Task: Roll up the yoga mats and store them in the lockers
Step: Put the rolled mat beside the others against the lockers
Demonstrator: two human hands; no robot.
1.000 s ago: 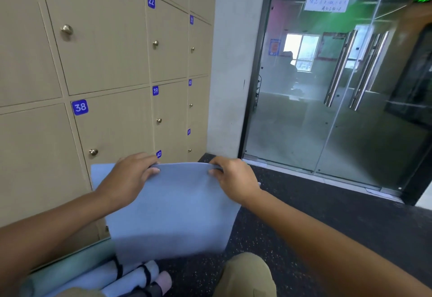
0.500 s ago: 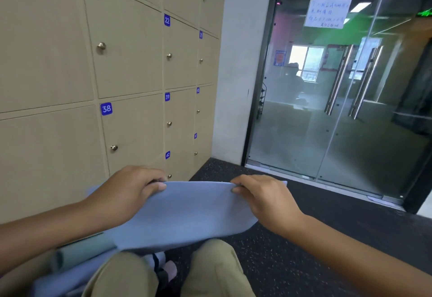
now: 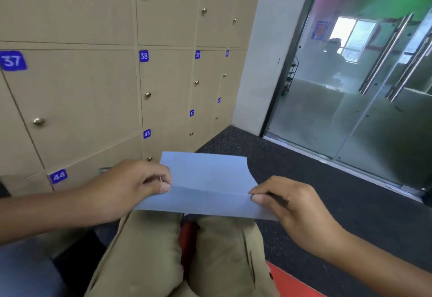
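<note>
Our left hand [image 3: 131, 189] and right hand [image 3: 294, 212] each pinched a side edge of the blue mat [image 3: 205, 184], held folded above our knees [image 3: 163, 250], likely to start a tight roll; closed lockers [image 3: 93, 86] stood at ten o'clock.

A gym locker area: numbered lockers [image 3: 98, 100] line the wall, speckled rubber floor [image 3: 327, 187], glass doors [image 3: 374, 86] beyond
</note>
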